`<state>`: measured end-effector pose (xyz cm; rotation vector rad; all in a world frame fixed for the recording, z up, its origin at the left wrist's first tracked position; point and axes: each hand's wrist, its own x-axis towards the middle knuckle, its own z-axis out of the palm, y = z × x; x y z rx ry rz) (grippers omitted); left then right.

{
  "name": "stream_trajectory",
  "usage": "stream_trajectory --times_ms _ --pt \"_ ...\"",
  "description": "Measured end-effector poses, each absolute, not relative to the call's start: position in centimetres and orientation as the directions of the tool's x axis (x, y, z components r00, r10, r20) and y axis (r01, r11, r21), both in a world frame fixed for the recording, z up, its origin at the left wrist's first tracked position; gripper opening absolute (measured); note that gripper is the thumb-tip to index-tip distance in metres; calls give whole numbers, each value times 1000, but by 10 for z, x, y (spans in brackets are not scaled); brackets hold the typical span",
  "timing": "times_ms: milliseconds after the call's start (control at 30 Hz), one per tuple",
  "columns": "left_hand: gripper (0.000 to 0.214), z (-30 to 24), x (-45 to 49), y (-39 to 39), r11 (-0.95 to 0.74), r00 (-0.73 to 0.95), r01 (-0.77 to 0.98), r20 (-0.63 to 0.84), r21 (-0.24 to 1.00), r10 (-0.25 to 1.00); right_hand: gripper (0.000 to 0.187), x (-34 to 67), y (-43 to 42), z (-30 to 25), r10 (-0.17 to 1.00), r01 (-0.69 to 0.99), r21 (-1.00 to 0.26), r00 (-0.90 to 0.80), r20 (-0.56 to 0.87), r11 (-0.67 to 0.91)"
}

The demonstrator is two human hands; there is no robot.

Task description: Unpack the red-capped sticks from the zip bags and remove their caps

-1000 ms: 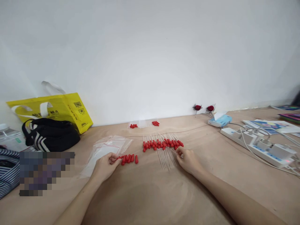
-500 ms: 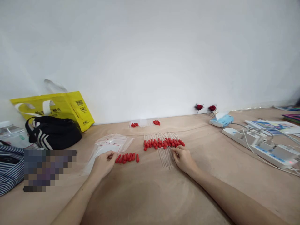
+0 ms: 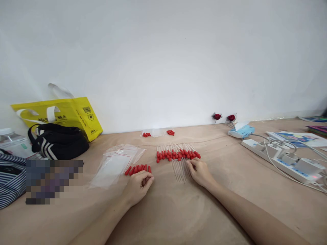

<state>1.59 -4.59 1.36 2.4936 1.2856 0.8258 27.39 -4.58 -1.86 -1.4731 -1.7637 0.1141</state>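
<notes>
A row of clear glass droppers with red rubber bulbs point(image 3: 178, 155) lies on the tan table point(image 3: 163, 211). My right hand point(image 3: 199, 172) rests at the near right of that row, fingers curled and pinching the thin glass stems. A short line of loose red bulbs point(image 3: 137, 168) lies to the left. My left hand point(image 3: 138, 186) sits just in front of these bulbs, fingers curled inward; whether it holds one is hidden. A pile of clear zip bags point(image 3: 116, 163) lies left of the bulbs.
A yellow bag point(image 3: 60, 114) and a black striped bag point(image 3: 57, 142) stand at the left. More red bulbs point(image 3: 157, 133) lie by the wall. Two red roses point(image 3: 224, 117), a tissue pack point(image 3: 241, 130), a white power strip with cables point(image 3: 284, 157) and papers fill the right.
My left hand has moved right and toward me, from the left end of the loose bulbs to just in front of them. My right hand has shifted slightly left along the droppers.
</notes>
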Motion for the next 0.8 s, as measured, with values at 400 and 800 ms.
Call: stream_trajectory --times_ms 400,800 --pt "23 11 14 -42 -564 456 692 333 449 825 19 301 -21 -5 875 951 -268 -7 484 155" --pt "24 14 15 -42 -541 449 696 302 471 841 17 300 -22 -8 637 948 -14 -202 744 317"
